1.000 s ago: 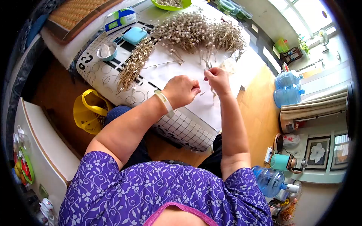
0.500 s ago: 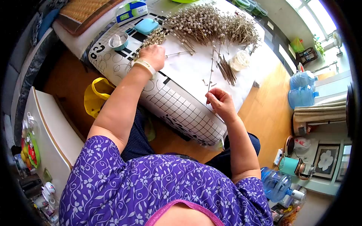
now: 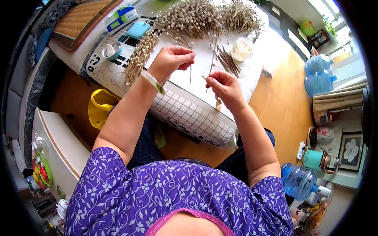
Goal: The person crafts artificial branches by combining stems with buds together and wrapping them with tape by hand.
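Drawn away from the bundle of dry, white-budded stems (image 3: 138, 59), the left hand (image 3: 171, 63) is now held near the right hand (image 3: 227, 89), a short thin twig (image 3: 191, 74) and a long brown budded stem (image 3: 214, 59) being pinched respectively over white paper (image 3: 246, 78), the latter low down, presumably to spare its buds

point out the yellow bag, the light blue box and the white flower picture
yellow bag (image 3: 97, 117): head view, front side below the handle
light blue box (image 3: 138, 30): head view, top face
white flower picture (image 3: 350, 151): head view, the flower inside the frame
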`<state>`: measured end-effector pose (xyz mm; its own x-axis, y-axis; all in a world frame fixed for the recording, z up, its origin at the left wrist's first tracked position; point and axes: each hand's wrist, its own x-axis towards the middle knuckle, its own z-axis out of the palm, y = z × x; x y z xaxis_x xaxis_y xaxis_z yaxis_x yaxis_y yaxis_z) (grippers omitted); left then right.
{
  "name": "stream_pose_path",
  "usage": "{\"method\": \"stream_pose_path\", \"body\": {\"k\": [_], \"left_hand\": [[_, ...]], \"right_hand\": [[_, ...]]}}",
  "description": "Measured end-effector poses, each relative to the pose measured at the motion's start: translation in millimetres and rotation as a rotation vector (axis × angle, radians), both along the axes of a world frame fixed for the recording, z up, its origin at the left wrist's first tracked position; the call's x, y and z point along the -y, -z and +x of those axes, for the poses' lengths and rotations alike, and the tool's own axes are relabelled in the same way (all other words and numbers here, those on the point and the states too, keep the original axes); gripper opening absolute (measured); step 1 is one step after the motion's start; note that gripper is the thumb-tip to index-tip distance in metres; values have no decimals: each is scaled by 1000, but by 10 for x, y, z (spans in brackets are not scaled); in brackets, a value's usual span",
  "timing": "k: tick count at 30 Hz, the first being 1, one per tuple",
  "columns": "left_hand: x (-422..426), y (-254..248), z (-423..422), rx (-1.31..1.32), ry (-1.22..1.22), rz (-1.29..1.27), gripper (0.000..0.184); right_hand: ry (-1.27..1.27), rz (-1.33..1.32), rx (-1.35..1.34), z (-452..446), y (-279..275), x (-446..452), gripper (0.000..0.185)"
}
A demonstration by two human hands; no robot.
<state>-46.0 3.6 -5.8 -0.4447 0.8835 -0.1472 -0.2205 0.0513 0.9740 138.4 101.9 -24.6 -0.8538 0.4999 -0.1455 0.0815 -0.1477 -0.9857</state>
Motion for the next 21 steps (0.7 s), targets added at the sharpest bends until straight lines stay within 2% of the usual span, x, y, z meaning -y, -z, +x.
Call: {"method": "stream_pose_path", "body": {"k": [8, 10, 18, 21], "left_hand": [[-248, 141, 144, 97, 198, 32, 17], [-270, 181, 166, 114, 225, 62, 18], [-277, 164, 249, 116, 180, 54, 18], [-281, 175, 277, 123, 192, 61, 18]], "right_hand": [[-10, -91, -72, 9, 45, -92, 12], [10, 10, -116, 1, 105, -115, 13], [28, 25, -93, 13, 107, -89, 11], [62, 19, -175, -10, 133, -75, 11]]}}
